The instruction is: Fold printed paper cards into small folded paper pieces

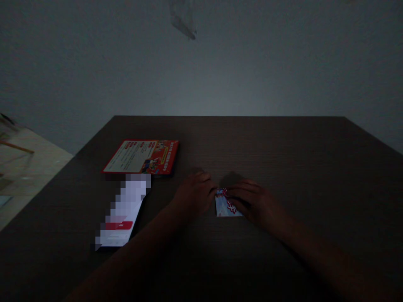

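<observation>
A small folded printed paper [224,206], pale blue with red marks, lies on the dark wooden table [283,151] in front of me. My right hand [248,199] rests on top of it, fingers laid together and pressing it down. My left hand [195,193] sits curled at the paper's left edge, fingertips touching it. The light is dim and the fingers are hard to make out.
A red and white leaflet [143,156] lies flat at the left of the table. Nearer me lies a white paper strip with a red band [121,218]. A pale wall stands behind the table; light floor shows at far left.
</observation>
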`<state>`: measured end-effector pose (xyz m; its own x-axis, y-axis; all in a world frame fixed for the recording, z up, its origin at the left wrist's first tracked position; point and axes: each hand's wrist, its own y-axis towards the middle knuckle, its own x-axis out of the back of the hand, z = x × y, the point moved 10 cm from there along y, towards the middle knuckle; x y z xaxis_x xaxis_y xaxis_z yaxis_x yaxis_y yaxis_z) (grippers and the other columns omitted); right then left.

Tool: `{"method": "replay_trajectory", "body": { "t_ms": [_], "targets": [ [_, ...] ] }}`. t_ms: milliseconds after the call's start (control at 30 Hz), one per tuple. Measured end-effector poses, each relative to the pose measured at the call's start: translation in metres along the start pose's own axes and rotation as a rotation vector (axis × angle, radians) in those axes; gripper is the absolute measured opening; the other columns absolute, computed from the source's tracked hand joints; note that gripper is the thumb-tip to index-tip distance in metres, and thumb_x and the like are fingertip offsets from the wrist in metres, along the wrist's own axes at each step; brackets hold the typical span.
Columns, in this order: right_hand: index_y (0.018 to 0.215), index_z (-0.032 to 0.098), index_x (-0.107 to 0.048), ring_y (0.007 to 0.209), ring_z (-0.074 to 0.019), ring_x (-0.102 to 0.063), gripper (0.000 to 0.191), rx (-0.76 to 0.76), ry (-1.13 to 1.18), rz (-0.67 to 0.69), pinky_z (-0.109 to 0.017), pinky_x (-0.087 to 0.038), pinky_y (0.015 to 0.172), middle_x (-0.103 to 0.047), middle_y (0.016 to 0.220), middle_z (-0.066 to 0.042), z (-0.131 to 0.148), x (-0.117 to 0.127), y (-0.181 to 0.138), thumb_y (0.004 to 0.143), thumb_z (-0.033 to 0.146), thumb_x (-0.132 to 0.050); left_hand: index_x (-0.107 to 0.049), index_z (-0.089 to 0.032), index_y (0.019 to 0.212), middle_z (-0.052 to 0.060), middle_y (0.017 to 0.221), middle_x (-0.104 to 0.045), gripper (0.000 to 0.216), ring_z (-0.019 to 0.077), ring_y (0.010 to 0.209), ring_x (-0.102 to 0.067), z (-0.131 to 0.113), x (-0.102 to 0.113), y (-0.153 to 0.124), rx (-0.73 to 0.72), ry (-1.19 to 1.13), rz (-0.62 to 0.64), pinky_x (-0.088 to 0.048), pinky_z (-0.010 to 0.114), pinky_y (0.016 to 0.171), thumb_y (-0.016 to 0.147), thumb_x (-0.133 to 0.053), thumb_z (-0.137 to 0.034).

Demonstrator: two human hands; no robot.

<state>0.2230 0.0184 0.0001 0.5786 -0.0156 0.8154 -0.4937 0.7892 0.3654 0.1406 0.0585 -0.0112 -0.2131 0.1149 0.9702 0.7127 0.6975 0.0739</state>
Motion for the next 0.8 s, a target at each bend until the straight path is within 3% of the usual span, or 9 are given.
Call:
{"method": "replay_trajectory", "body": {
  "t_ms": [367,800],
  "targets": [
    [0.102,0.018,-0.065,0.093,-0.0179,-0.060,0.019,-0.047,0.049,0.022,-0.034,-0.047,0.086,-0.069,0.101,-0.006,-0.0033,-0.0060,0.0014,0.084,0.017,-0.059,-0.067,-0.020,0.099,0.006,0.093,-0.060,0.024,0.0194,0.092,-0.053,0.0034,-0.0010,-0.0044,-0.068,-0.078,0.060,-0.043,0.031,0.082,0.087,-0.052,-0.035],
    [0.103,0.020,-0.065,0.094,-0.0179,-0.060,0.020,-0.049,0.083,0.044,-0.034,-0.048,0.084,-0.069,0.101,-0.005,0.0007,-0.0063,0.0006,0.084,0.017,-0.058,-0.065,-0.020,0.100,0.006,0.098,-0.058,0.043,0.0231,0.095,-0.052,0.0015,0.0028,-0.0071,-0.045,-0.067,0.074,-0.043,0.034,0.083,0.066,-0.072,-0.045]
  ]
}}
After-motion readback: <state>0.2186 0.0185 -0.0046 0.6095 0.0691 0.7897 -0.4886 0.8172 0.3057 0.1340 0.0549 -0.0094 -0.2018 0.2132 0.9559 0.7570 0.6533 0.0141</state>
